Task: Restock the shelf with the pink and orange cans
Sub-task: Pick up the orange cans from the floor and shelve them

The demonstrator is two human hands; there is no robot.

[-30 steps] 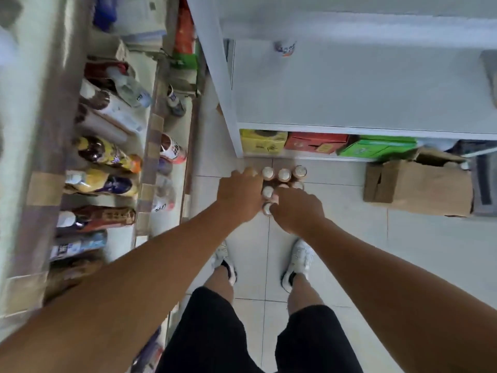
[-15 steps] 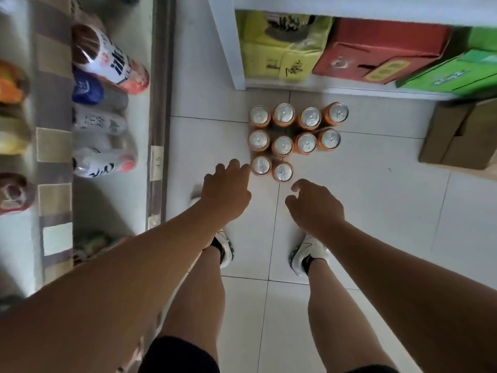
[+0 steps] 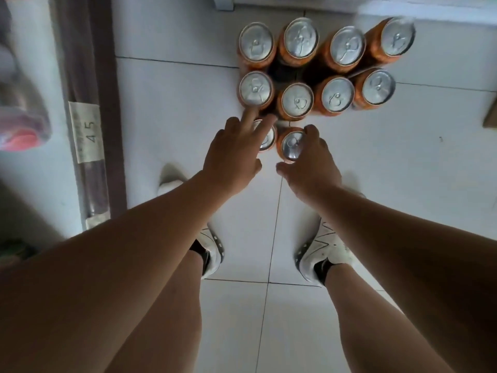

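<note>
Ten orange cans (image 3: 337, 95) stand clustered on the tiled floor (image 3: 166, 103), the left hand (image 3: 234, 157) spread loosely over the half-hidden near-left can (image 3: 269, 141), the right hand (image 3: 309, 162) curving around the near-right can (image 3: 291, 142), though its grip is unclear.

Beneath our grip we see pale, glossy floor tiles (image 3: 403, 184) crossed by thin dark grout lines. Well left of the grip runs a brown shelf rail (image 3: 88, 76) bearing a paper label (image 3: 86, 130) printed 45. Beyond the grip stands a white shelf post (image 3: 223, 2). The light is soft and even.
</note>
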